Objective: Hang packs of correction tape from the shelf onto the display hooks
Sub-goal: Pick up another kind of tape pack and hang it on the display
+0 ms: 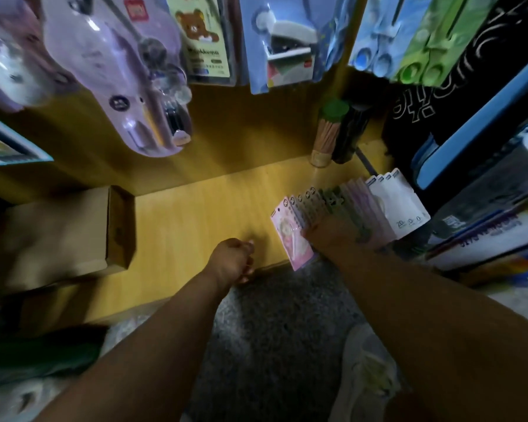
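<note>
A fanned row of correction tape packs [351, 205] stands on the yellow wooden shelf [195, 214] at its right end, pink at the front, then green, purple and white ones. My right hand [333, 233] is closed over the row's lower edges, with the front pink pack [290, 239] tilting out over the shelf's front edge. My left hand [233, 260] hovers near the shelf's front edge, left of the packs, fingers curled and holding nothing. Above, carded stationery hangs on display hooks [208, 38].
A brown cardboard box [73, 233] sits on the shelf's left side. A tub of wooden sticks with a green lid [328, 132] and a dark cylinder [349, 138] stand at the back right. Blue boxes [485, 208] crowd the right. Speckled floor lies below.
</note>
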`<state>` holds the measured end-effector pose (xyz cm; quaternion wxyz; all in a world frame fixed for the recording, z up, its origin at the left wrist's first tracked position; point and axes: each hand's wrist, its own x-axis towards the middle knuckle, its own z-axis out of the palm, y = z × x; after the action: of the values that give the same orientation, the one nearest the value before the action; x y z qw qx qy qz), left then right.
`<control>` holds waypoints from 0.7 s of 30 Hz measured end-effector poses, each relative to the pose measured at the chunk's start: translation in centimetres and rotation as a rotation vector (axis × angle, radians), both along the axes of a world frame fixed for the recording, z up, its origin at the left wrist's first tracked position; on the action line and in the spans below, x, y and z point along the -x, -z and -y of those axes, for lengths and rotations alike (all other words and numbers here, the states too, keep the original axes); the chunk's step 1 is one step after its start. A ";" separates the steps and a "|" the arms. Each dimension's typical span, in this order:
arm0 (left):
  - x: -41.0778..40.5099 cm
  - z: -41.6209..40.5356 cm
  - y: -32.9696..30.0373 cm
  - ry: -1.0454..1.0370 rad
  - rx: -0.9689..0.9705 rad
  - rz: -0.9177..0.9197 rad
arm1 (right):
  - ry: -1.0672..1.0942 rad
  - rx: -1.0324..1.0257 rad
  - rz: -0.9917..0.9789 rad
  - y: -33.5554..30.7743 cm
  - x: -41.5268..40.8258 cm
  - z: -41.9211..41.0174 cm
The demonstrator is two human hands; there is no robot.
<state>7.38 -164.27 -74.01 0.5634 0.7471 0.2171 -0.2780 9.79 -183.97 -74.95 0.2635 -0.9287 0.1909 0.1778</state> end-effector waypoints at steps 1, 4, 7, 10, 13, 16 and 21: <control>0.0 0.1 0.4 -0.004 0.004 -0.007 | -0.015 -0.008 0.010 0.5 0.0 -0.2; -0.1 0.1 1.3 -0.012 0.006 -0.027 | 0.005 -0.003 0.028 1.9 -0.2 -0.4; -0.3 0.3 1.9 -0.017 0.003 -0.031 | -0.011 0.044 0.066 2.2 -0.3 -0.2; -0.5 0.5 2.4 -0.042 -0.001 -0.027 | -0.002 -0.039 0.113 1.9 -0.5 0.0; -0.7 0.8 2.7 -0.120 0.092 -0.045 | -0.034 -0.177 0.141 1.1 -0.4 0.0; -0.6 1.5 1.6 -0.283 0.389 -0.097 | -0.029 -0.421 0.158 0.2 0.2 -0.5; -0.8 1.8 1.0 -0.412 0.636 -0.086 | -0.022 -0.544 0.144 0.1 0.6 -0.7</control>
<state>8.21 -166.03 -74.99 0.8016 0.4633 0.2892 -0.2434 9.18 -183.29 -75.09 0.5141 -0.8360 0.1070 0.1591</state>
